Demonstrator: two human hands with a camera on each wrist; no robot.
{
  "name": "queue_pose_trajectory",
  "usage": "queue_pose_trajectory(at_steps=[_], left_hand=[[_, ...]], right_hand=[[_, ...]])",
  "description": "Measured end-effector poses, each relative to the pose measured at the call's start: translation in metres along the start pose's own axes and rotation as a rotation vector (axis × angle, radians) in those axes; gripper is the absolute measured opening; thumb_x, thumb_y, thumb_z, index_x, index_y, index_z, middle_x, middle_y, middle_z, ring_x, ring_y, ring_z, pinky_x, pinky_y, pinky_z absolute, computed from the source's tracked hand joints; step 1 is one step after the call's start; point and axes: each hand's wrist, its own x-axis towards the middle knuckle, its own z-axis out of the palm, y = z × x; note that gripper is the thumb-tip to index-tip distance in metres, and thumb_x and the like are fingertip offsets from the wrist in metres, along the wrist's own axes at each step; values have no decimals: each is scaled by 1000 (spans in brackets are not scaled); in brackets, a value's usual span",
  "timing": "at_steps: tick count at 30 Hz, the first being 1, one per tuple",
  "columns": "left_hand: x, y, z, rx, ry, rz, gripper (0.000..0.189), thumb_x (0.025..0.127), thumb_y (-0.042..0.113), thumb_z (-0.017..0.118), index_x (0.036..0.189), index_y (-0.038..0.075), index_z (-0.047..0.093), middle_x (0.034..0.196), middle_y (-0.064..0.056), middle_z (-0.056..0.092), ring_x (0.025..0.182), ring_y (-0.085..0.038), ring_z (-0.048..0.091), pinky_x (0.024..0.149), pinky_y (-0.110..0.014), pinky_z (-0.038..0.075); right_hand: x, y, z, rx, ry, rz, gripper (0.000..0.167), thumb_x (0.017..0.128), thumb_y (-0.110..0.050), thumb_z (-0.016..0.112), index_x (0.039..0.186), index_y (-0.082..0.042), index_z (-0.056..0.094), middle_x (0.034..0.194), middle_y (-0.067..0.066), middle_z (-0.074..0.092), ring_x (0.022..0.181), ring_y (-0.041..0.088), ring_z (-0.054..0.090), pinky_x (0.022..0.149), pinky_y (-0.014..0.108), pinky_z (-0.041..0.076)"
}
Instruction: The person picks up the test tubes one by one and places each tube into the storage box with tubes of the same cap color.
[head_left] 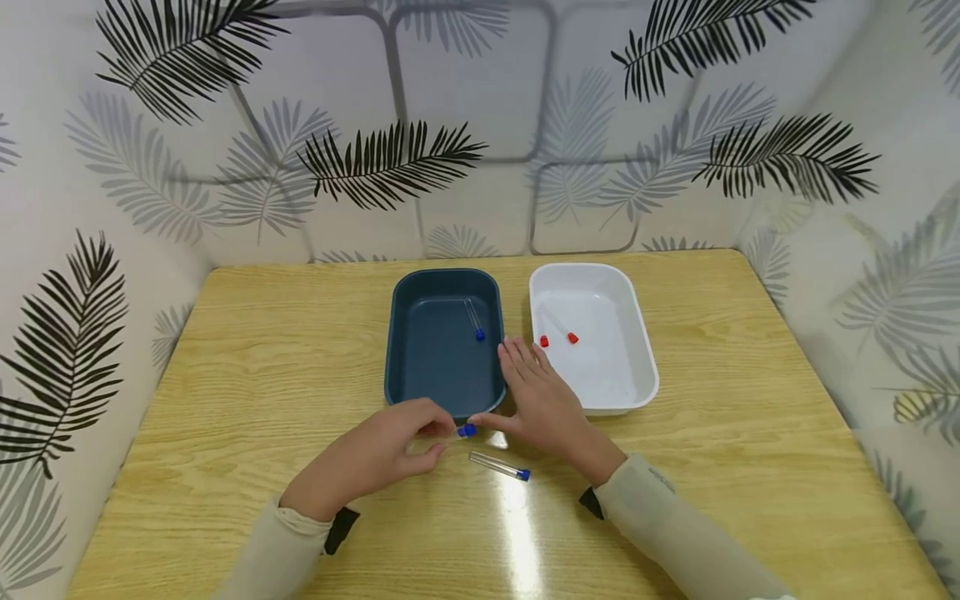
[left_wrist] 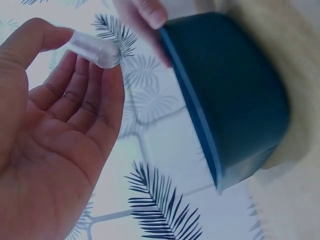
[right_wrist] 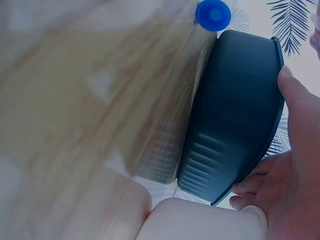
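Observation:
My left hand pinches a clear test tube between thumb and fingers, close to the near rim of the dark blue tray. The tube's blue cap points right, toward my right thumb. My right hand touches the tray's near right corner, thumb along the front rim and fingers extended on the right side. Another blue-capped test tube lies on the table in front of the tray. Inside the tray lies one more blue-capped tube.
Right of the dark tray stands a white tray holding red-capped tubes, with red caps showing. Both trays sit on a wooden table, with leaf-patterned covering behind and at the sides.

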Motion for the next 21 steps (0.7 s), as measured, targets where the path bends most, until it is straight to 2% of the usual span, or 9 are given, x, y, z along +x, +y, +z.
queue_pose_trajectory(at_steps=[6, 13, 17, 21], left_hand=[[17, 0, -22, -47, 84, 58, 21, 89, 13, 62, 109, 13, 58, 101, 8, 58, 91, -4, 56, 80, -27, 49], [45, -11, -46, -109, 147, 59, 24, 87, 11, 64, 111, 9, 59, 102, 5, 61, 93, -7, 58, 82, -28, 49], [62, -19, -52, -120, 150, 79, 25, 88, 11, 63, 113, 7, 60, 103, 2, 62, 93, -8, 58, 82, -29, 50], [83, -28, -53, -146, 142, 86, 25, 89, 11, 62, 114, 7, 60, 103, 0, 63, 92, -9, 59, 82, -30, 50]], right_hand=[[1, 1, 1, 0, 17, -3, 109, 75, -83, 31, 146, -1, 23, 152, 12, 17, 141, 22, 8, 112, 37, 4], [1, 3, 2, 18, 21, -2, 109, 74, -82, 38, 146, -1, 23, 152, 12, 17, 141, 22, 7, 112, 37, 3], [1, 2, 2, 29, 2, 3, 110, 74, -83, 34, 147, -2, 21, 152, 11, 16, 141, 22, 6, 112, 38, 3], [1, 0, 2, 26, 7, 0, 110, 74, -83, 35, 147, -1, 21, 152, 12, 17, 141, 22, 8, 112, 38, 4]])
